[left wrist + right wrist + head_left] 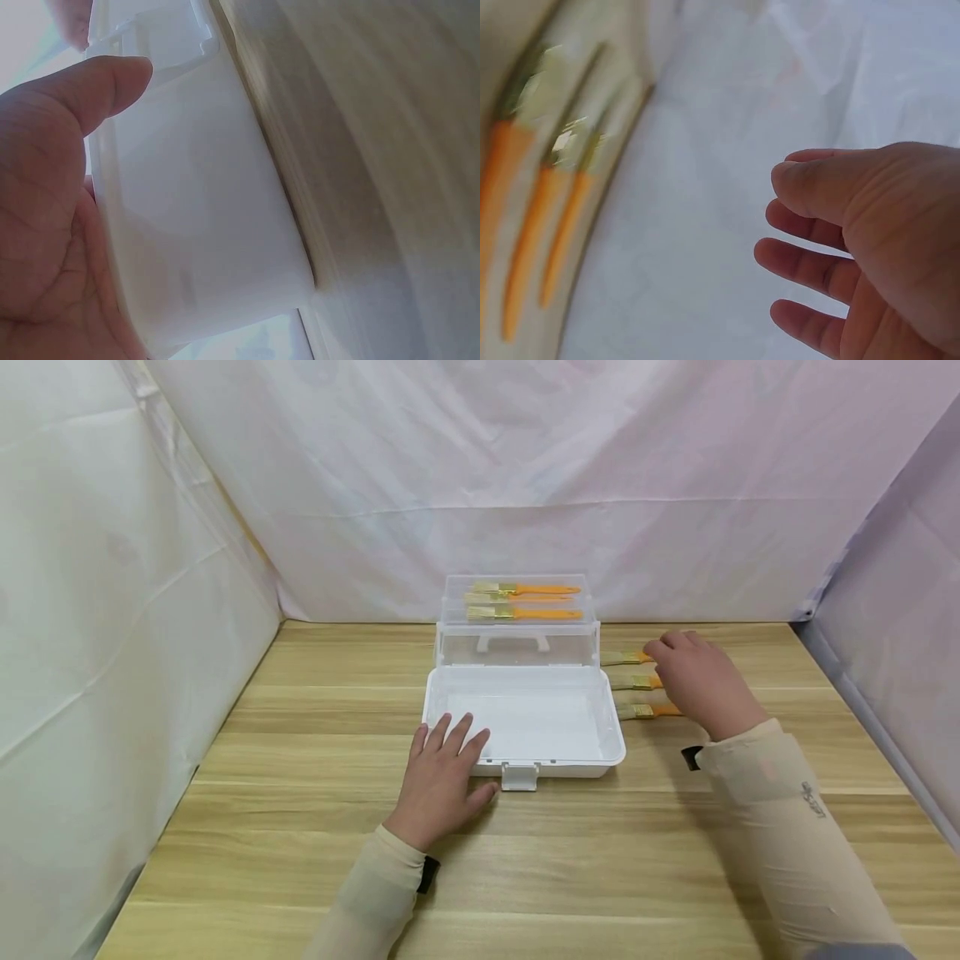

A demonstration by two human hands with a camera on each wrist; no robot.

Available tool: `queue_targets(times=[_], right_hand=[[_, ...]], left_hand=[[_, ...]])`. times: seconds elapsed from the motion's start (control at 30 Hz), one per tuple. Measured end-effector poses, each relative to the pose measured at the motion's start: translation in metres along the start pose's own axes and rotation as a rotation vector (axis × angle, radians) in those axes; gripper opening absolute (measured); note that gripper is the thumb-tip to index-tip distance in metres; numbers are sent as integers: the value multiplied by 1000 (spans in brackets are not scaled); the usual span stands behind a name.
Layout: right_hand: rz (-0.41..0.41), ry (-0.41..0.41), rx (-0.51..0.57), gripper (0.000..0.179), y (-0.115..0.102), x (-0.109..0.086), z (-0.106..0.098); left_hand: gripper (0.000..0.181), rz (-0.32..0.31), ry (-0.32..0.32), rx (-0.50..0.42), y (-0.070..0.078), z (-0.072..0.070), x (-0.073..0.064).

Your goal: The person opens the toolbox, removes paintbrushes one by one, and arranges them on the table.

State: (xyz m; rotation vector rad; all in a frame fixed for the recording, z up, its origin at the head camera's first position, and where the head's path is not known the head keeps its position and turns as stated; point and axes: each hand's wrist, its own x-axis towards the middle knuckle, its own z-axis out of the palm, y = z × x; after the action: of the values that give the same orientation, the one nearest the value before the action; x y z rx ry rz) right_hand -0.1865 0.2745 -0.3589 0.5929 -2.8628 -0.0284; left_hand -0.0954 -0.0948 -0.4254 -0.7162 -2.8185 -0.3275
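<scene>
A white plastic box (pixel 525 718) stands with its clear lid (pixel 517 647) swung back. My left hand (pixel 442 781) grips its front left rim. The fingers spread over the inside, and the thumb (pixel 120 82) lies along the front wall near the latch (pixel 519 777). To the right of the box, three flat paintbrushes (pixel 639 682) with orange handles and pale bristles lie in a row. Over the farthest handles is my right hand (pixel 697 681). In the right wrist view its fingers are loosely bent, with nothing between them.
Three more paintbrushes (pixel 525 613) lie side by side at the open lid, behind the box. The wooden table (pixel 315 727) runs back to white cloth (pixel 480 460), which also hangs at both sides.
</scene>
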Motion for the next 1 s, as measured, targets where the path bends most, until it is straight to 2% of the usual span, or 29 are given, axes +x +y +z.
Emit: queue_targets(times=[0.23, 0.43, 0.53, 0.83, 1.0], right_hand=[[-54, 114, 26, 35, -26, 24, -17], [-94, 164, 55, 39, -49, 44, -27], [-100, 154, 61, 39, -57, 53, -29], [-91, 50, 59, 44, -79, 80, -32], [-119, 56, 56, 41, -82, 96, -35]], left_hand=[[67, 2, -2, 10, 0, 0, 0], [67, 2, 1, 2, 0, 0, -1], [67, 4, 3, 1, 0, 1, -1], [67, 15, 29, 6, 0, 1, -2], [67, 15, 36, 3, 0, 2, -1]])
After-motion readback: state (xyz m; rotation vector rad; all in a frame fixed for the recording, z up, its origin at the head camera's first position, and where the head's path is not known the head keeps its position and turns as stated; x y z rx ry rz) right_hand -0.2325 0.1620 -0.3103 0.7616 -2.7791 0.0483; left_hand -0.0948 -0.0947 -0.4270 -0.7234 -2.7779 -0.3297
